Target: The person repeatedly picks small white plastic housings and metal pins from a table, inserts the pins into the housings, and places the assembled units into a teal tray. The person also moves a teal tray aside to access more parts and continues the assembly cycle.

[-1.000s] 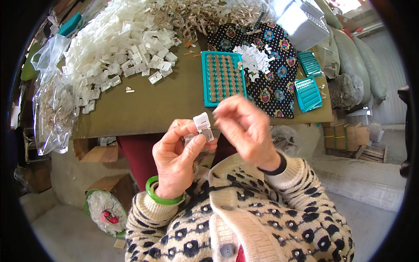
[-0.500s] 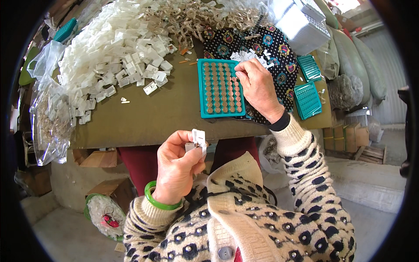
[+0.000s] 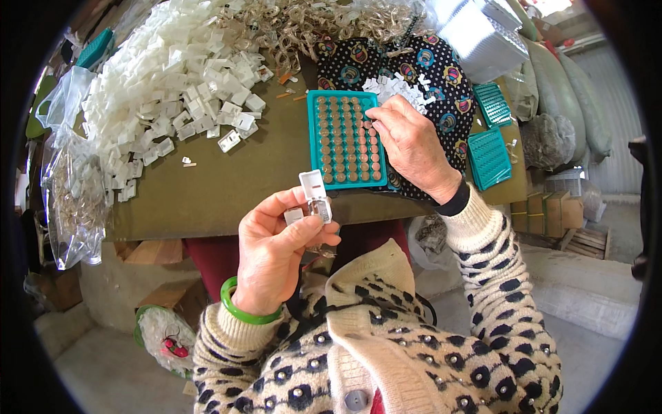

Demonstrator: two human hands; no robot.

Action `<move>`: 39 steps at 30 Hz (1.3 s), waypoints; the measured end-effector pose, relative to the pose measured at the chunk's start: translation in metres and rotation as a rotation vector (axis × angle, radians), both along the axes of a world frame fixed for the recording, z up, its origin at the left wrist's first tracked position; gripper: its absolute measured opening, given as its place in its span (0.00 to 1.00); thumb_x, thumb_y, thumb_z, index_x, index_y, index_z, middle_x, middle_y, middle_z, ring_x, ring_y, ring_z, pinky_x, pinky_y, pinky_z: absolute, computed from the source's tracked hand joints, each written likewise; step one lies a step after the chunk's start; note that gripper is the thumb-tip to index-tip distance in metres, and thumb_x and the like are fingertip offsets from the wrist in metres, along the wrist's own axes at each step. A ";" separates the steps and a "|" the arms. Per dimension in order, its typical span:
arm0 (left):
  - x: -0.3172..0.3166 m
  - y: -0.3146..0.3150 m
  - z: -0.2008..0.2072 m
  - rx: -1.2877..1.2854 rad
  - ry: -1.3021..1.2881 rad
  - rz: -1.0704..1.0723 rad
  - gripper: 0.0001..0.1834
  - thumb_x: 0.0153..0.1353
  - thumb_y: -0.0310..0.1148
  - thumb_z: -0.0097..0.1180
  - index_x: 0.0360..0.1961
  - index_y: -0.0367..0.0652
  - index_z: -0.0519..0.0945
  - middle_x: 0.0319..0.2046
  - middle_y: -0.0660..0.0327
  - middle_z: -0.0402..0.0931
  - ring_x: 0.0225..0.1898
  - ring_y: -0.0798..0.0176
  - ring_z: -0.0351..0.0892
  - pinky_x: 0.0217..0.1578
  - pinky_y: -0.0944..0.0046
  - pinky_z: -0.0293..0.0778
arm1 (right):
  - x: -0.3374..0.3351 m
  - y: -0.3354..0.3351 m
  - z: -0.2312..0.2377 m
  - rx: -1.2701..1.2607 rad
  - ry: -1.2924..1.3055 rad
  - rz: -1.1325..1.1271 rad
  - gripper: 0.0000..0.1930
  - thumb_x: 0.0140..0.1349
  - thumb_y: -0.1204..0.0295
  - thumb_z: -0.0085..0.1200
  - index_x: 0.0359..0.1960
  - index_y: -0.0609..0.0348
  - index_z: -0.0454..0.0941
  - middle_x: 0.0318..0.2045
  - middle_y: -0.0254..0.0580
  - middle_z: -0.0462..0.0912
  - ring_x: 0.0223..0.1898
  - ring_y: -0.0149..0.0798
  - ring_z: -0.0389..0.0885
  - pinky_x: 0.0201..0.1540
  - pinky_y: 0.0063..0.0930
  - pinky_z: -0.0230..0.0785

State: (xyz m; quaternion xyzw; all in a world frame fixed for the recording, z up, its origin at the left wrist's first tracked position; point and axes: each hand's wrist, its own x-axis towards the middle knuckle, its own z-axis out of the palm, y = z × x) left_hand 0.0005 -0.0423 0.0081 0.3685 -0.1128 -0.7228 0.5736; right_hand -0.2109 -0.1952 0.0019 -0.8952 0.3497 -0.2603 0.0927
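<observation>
My left hand [image 3: 270, 252] is closed around a small white plastic case [image 3: 316, 196], whose hinged lid stands up. Another white piece [image 3: 293, 215] shows between the fingers of that hand, and a brownish clear bit hangs below them. Over the upper right edge of a teal tray [image 3: 312, 148] is my right hand [image 3: 416, 145], thumb and fingertips pinched together. What they grip, if anything, is hidden. Rows of round coppery discs [image 3: 350, 148] fill much of the tray, and a few sit just under my right fingertips.
A large heap of white plastic cases [image 3: 172, 83] covers the table's left. Tangled clear-brown parts [image 3: 310, 27] lie at the back. Small white pieces [image 3: 396, 90] rest on a patterned dark cloth [image 3: 448, 86]. Further teal trays [image 3: 488, 159] are at the right, beside large sacks [image 3: 583, 103].
My left hand has lifted the white case toward the tray, and its lid now shows more widely raised. My right hand has shifted slightly at the tray's right edge, still pinched.
</observation>
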 end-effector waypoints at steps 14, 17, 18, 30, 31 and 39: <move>-0.004 0.001 0.002 -0.062 -0.153 0.105 0.18 0.58 0.14 0.58 0.52 0.28 0.76 0.38 0.50 0.81 0.38 0.52 0.86 0.40 0.60 0.86 | 0.013 0.034 0.021 0.100 -0.247 0.040 0.04 0.59 0.81 0.57 0.35 0.63 0.76 0.29 0.42 0.77 0.26 0.39 0.77 0.29 0.29 0.70; -0.006 0.001 0.002 -0.074 -0.182 0.123 0.18 0.58 0.14 0.59 0.51 0.27 0.76 0.37 0.51 0.82 0.38 0.56 0.86 0.38 0.63 0.85 | 0.030 0.069 0.027 0.132 -0.317 0.153 0.07 0.57 0.82 0.59 0.36 0.65 0.77 0.30 0.43 0.76 0.27 0.41 0.77 0.29 0.30 0.72; -0.006 0.002 0.002 -0.082 -0.213 0.108 0.18 0.58 0.14 0.59 0.50 0.26 0.76 0.37 0.51 0.82 0.37 0.57 0.86 0.38 0.64 0.85 | 0.035 0.075 0.027 0.038 -0.320 0.189 0.08 0.55 0.82 0.60 0.36 0.66 0.77 0.31 0.43 0.76 0.28 0.41 0.77 0.28 0.30 0.73; -0.010 0.011 0.006 -0.115 -0.228 0.086 0.19 0.56 0.13 0.59 0.50 0.27 0.77 0.37 0.49 0.83 0.36 0.60 0.87 0.37 0.65 0.85 | 0.038 0.101 0.038 0.143 -0.314 0.174 0.17 0.52 0.91 0.59 0.46 0.68 0.80 0.34 0.46 0.78 0.29 0.39 0.80 0.31 0.26 0.76; -0.010 0.011 0.006 -0.109 -0.228 0.076 0.19 0.56 0.13 0.59 0.50 0.27 0.77 0.38 0.48 0.83 0.36 0.60 0.87 0.37 0.65 0.85 | 0.037 0.102 0.040 0.168 -0.340 0.172 0.17 0.53 0.91 0.59 0.45 0.68 0.80 0.35 0.46 0.79 0.30 0.38 0.80 0.32 0.26 0.76; -0.011 0.011 0.006 -0.103 -0.217 0.058 0.17 0.57 0.13 0.59 0.50 0.27 0.77 0.39 0.51 0.82 0.37 0.61 0.86 0.37 0.66 0.85 | 0.040 0.097 0.030 0.136 -0.438 0.197 0.17 0.51 0.91 0.57 0.44 0.67 0.78 0.36 0.46 0.78 0.33 0.40 0.81 0.34 0.28 0.77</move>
